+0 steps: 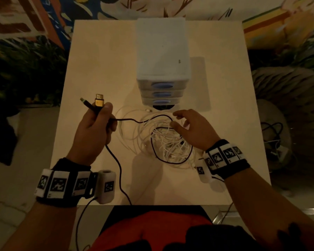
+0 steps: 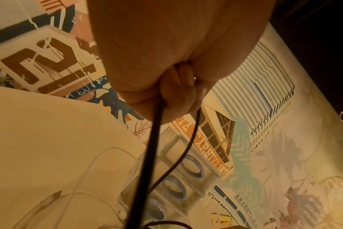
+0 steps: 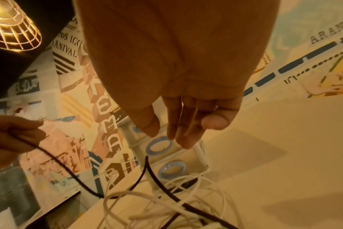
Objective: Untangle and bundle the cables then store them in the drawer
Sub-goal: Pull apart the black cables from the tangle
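My left hand (image 1: 96, 122) grips both ends of a black cable (image 1: 163, 161), its gold plug (image 1: 99, 102) and a second thin plug (image 1: 85, 103) sticking up above the fist. In the left wrist view two black strands (image 2: 155, 136) run out from under the curled fingers (image 2: 178, 86). The black cable loops across a tangled heap of white cables (image 1: 163, 142) in the middle of the table. My right hand (image 1: 190, 127) hovers open over that heap, fingers (image 3: 178, 128) straight and loose, holding nothing. A small plastic drawer unit (image 1: 162, 69) with three blue-handled drawers (image 1: 162, 95) stands behind the heap.
The pale table (image 1: 98, 69) has bare room left and right of the drawer unit. A white plug (image 1: 148, 110) lies near the unit's base. More dark cables (image 1: 272, 131) lie on the floor at right. A caged lamp (image 3: 12, 26) hangs above.
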`<action>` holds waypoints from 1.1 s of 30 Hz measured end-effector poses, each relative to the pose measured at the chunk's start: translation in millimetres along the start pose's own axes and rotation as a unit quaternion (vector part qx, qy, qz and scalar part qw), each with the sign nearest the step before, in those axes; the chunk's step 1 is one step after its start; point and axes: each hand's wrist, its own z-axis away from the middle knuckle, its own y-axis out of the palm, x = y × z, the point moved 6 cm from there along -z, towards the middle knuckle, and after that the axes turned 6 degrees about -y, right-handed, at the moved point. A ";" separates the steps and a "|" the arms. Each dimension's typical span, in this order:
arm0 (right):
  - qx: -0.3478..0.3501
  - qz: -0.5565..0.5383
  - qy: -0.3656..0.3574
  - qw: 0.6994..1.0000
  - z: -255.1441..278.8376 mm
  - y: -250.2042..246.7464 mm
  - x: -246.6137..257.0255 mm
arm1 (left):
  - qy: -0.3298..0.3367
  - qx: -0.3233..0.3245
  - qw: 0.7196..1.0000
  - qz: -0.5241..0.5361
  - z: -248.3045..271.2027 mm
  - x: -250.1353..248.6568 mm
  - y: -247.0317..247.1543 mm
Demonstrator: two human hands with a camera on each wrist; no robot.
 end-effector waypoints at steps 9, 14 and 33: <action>0.055 0.048 0.008 0.997 -45.2 11.7 19.8 | -0.017 -0.029 0.999 0.012 -11.7 10.8 -6.1; -0.019 -0.022 0.038 0.999 -40.8 -16.3 10.6 | -0.080 -0.072 0.991 -0.073 -19.2 26.4 -16.5; -0.074 -0.307 -0.072 0.946 -5.4 -59.8 45.9 | 0.133 0.097 0.933 -0.321 -27.5 6.7 125.9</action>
